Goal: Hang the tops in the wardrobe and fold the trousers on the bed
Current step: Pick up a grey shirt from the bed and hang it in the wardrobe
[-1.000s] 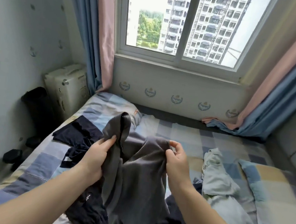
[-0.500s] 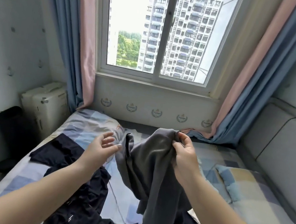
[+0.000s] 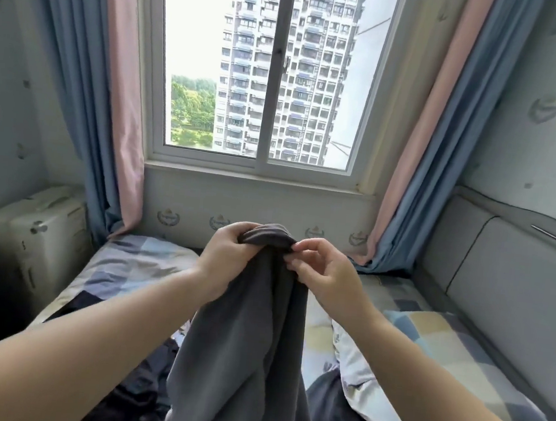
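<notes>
Both hands raised | left hand (image 3: 227, 256), right hand (image 3: 323, 273) pinch grey garment (image 3: 245, 344)

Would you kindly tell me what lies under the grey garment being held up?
Dark clothes on the checked bed show beside the grey garment; anything directly beneath is covered.

Both forearms bare, reaching forward and upward from the lower corners, converging near centre. Left hand (image 3: 221, 259): back of hand toward camera, fingers curled over the top edge of a grey garment (image 3: 245, 340), gripping it. Right hand (image 3: 322, 276): thumb and forefinger pinch the same top edge just beside the left; remaining fingers (image 3: 301, 265) loosely curled. Hands nearly touching, raised level.
</notes>
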